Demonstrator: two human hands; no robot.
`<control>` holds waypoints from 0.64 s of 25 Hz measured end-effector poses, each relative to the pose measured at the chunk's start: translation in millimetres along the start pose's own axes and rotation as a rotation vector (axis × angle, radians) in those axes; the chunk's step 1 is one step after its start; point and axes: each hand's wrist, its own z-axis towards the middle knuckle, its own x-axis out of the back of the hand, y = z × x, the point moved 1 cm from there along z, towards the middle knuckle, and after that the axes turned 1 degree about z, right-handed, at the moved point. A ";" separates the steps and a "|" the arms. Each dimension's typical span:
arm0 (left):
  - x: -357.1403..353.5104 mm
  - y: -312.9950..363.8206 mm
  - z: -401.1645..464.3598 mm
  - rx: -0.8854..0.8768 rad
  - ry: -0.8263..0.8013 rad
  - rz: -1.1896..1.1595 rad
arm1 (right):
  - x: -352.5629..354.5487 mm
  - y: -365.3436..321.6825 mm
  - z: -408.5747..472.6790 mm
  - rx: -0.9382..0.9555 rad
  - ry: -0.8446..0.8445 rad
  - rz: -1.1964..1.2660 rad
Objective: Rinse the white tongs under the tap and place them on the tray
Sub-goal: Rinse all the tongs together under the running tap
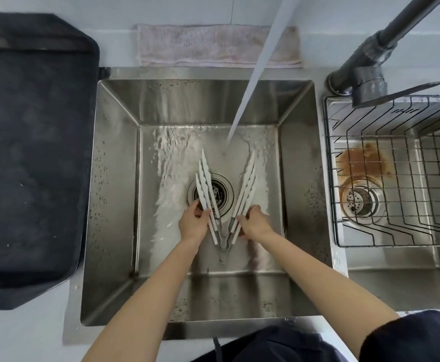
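Note:
Several white tongs (205, 182) with wavy tips are bunched together and spread into a V low in the steel sink (114, 178), over the drain (217, 193). My left hand (193, 223) grips the left arms of the bunch. My right hand (255, 223) grips the right arms (247, 184). The hinged ends meet between my wrists. Water (255, 74) streams down from the dark tap (378, 48) and lands on the sink floor just beyond the tong tips. The dark tray (30, 152) lies on the counter left of the sink.
A pinkish cloth (200, 47) lies folded behind the sink. To the right, a second basin holds a black wire rack (396, 178) over a rust stain and another drain. The tap lever (396, 94) juts over that basin's rim.

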 end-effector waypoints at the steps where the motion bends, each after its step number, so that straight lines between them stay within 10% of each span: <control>1: 0.8 -0.7 3.8 0.003 0.002 -0.002 | 0.8 0.9 1.1 0.004 0.020 0.026; 16: -10.5 31.1 27.4 -0.095 0.049 0.485 | 21.3 -40.4 15.8 0.110 0.255 -0.186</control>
